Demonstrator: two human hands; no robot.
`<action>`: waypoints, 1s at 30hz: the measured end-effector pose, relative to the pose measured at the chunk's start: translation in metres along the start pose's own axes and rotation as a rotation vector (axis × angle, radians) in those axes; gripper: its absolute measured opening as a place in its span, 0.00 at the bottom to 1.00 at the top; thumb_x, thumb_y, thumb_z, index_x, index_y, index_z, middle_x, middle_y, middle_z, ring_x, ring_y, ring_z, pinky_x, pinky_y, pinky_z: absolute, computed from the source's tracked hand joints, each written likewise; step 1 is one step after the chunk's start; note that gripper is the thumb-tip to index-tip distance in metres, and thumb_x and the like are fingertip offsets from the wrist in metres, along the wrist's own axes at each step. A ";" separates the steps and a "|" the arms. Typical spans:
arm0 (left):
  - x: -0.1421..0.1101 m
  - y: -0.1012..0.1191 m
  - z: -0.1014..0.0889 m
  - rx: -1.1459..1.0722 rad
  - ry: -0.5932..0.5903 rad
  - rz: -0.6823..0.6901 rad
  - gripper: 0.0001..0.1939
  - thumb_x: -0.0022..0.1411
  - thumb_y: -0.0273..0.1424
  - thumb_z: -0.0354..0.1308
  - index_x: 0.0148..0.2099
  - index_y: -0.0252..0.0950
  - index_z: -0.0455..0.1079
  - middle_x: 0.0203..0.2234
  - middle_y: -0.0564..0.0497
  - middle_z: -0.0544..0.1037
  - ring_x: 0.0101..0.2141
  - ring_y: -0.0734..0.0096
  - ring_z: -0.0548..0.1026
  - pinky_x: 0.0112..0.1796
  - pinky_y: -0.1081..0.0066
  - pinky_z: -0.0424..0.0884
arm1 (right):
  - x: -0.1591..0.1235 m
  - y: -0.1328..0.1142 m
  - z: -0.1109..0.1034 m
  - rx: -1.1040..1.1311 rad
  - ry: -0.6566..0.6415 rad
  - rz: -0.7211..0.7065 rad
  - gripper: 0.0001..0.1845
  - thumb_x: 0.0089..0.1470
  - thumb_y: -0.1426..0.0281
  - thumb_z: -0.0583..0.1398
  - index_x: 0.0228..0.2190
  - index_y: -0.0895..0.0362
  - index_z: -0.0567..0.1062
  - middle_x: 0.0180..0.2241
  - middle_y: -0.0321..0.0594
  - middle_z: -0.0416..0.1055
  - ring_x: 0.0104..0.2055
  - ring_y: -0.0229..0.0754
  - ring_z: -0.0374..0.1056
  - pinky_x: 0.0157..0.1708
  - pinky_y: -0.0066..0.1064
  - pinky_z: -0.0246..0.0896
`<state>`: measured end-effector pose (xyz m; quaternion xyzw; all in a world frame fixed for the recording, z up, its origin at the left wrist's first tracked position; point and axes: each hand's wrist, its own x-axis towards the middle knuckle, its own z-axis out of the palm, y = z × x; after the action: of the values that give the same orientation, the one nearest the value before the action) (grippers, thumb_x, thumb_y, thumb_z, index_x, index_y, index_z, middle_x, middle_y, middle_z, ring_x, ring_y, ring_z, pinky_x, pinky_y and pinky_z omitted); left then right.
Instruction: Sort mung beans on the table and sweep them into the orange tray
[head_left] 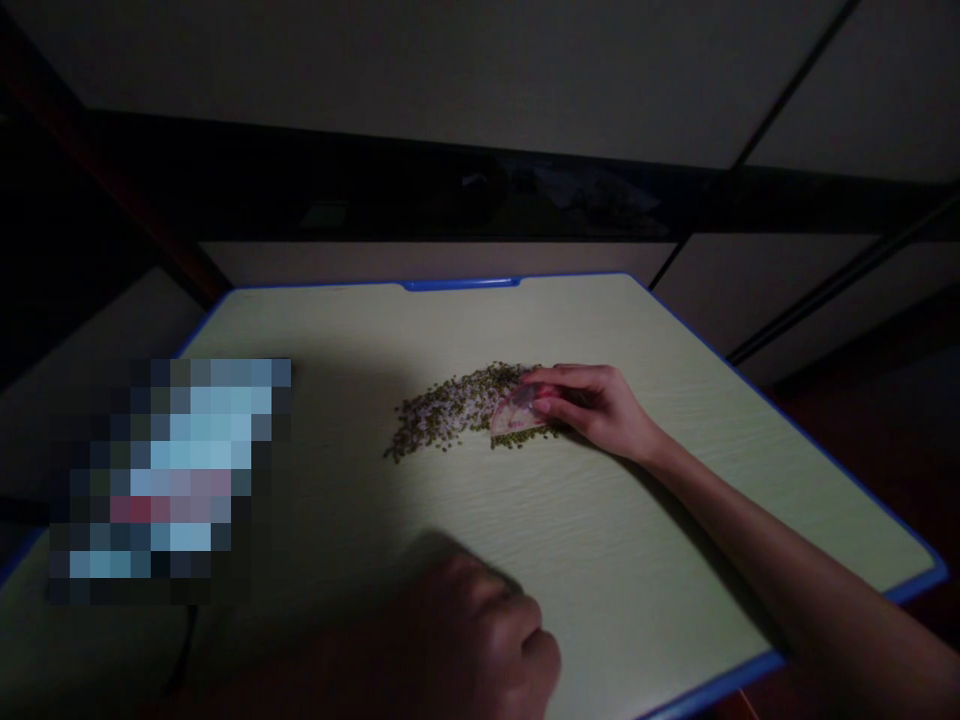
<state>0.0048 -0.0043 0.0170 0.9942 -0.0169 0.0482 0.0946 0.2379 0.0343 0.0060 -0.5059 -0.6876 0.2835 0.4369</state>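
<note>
A band of small green beans mixed with whitish grains (442, 410) lies spread across the middle of the table. At its right end my right hand (600, 405) pinches a flat, fan-shaped, see-through piece with reddish print (511, 420). This piece rests on or just over the beans, and I cannot make out what it is. Green beans show along its lower edge. Closer to me, my left hand (495, 630) is closed in a fist over the table, dark and partly in shadow. Nothing shows in it, though the inside of the fist is hidden.
The pale table (330, 320) has a blue edge and a blue handle (461, 284) at the far side. A blurred-out, pixelated bright object (191, 440) stands at the left, with a dark cord (182, 645) below it. Light cabinet panels (450, 70) rise behind.
</note>
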 end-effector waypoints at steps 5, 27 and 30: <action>0.001 0.000 -0.001 0.008 -0.034 -0.001 0.10 0.52 0.29 0.61 0.26 0.37 0.62 0.20 0.56 0.68 0.20 0.72 0.64 0.19 0.66 0.55 | 0.001 -0.001 0.002 0.011 -0.010 -0.012 0.15 0.50 0.72 0.61 0.41 0.60 0.79 0.34 0.42 0.77 0.28 0.36 0.67 0.28 0.28 0.64; 0.001 -0.002 0.000 0.014 0.048 0.021 0.12 0.49 0.29 0.64 0.25 0.37 0.61 0.18 0.58 0.67 0.19 0.73 0.64 0.18 0.67 0.56 | -0.006 -0.015 -0.004 0.199 -0.504 -0.024 0.12 0.52 0.77 0.61 0.40 0.62 0.79 0.33 0.43 0.77 0.30 0.35 0.70 0.29 0.25 0.70; 0.000 -0.002 0.000 0.023 0.072 0.049 0.13 0.50 0.30 0.64 0.25 0.37 0.60 0.19 0.58 0.66 0.19 0.73 0.62 0.18 0.67 0.54 | -0.008 -0.013 -0.004 0.188 -0.498 0.001 0.12 0.51 0.78 0.61 0.39 0.61 0.79 0.30 0.41 0.77 0.28 0.35 0.69 0.28 0.25 0.69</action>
<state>0.0048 -0.0023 0.0165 0.9921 -0.0374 0.0864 0.0823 0.2361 0.0225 0.0162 -0.3780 -0.7443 0.4622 0.2991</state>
